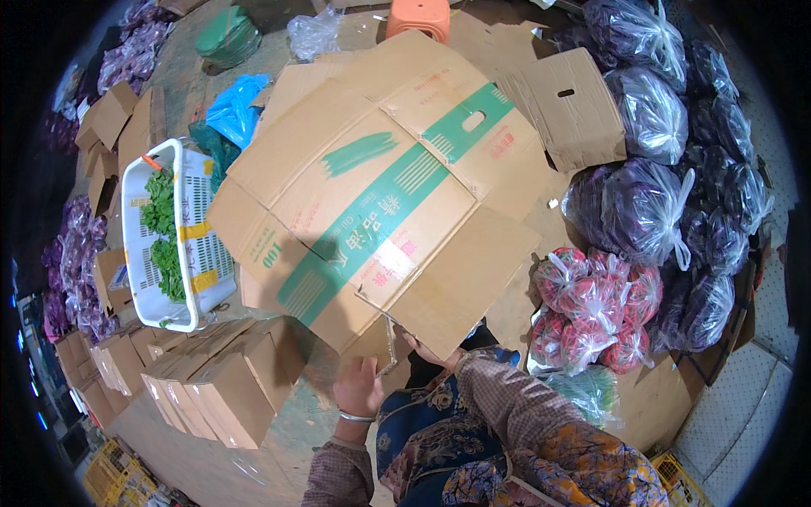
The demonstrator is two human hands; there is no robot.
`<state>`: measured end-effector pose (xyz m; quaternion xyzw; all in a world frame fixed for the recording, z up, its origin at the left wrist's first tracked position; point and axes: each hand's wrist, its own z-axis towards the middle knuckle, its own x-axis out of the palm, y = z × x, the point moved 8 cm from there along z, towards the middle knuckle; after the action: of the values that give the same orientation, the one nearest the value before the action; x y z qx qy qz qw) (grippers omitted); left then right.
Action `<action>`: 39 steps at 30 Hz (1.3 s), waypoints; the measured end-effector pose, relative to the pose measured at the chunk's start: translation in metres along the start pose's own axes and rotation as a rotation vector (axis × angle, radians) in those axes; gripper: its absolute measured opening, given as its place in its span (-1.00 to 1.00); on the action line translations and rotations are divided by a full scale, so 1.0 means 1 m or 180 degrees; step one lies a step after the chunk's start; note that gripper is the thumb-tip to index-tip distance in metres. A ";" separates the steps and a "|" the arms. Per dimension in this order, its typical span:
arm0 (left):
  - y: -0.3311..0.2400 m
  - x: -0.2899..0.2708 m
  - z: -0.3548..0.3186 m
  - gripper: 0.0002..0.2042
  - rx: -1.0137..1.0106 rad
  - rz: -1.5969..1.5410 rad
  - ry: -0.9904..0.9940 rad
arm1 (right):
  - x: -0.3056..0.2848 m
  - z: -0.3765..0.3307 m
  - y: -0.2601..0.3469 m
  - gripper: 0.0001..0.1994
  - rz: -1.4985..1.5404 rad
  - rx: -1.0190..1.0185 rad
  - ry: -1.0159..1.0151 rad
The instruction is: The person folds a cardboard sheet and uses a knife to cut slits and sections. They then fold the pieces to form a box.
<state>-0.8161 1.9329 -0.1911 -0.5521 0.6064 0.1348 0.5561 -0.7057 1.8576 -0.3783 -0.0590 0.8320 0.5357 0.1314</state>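
Observation:
A large flattened cardboard box [338,190] with green bands and red print spreads out in front of me, its flaps unfolded. My left hand [358,389], a bangle at its wrist, holds a small flap at the box's near edge. Just right of it, my right hand [429,351] grips the near edge of a plain brown flap [463,283], with part of the fingers hidden under the cardboard.
At left stands a white basket [196,317] of leafy greens, with folded cardboard boxes [228,380] nearer me. Bagged red produce [596,304] and bags of purple produce [634,207] line the right. An orange stool [419,19] and blue plastic bag [236,108] lie beyond.

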 end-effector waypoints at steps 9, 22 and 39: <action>0.018 0.067 0.000 -0.70 -0.0212 -0.0519 0.0445 | -0.002 -0.010 -0.018 -0.72 -0.1229 -0.0410 0.0175; 0.084 0.144 0.002 -0.31 -0.0914 -0.0378 0.0468 | -0.005 -0.007 -0.015 -0.75 -0.1334 -0.0787 0.0224; 0.016 -0.014 0.011 -0.78 -0.0038 -0.0069 -0.0278 | -0.041 -0.015 0.063 -0.68 -0.1760 -0.0754 0.0144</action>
<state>-0.8265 1.9543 -0.1910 -0.5555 0.5747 0.1563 0.5802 -0.6840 1.8685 -0.3053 -0.3101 0.7189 0.5715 0.2458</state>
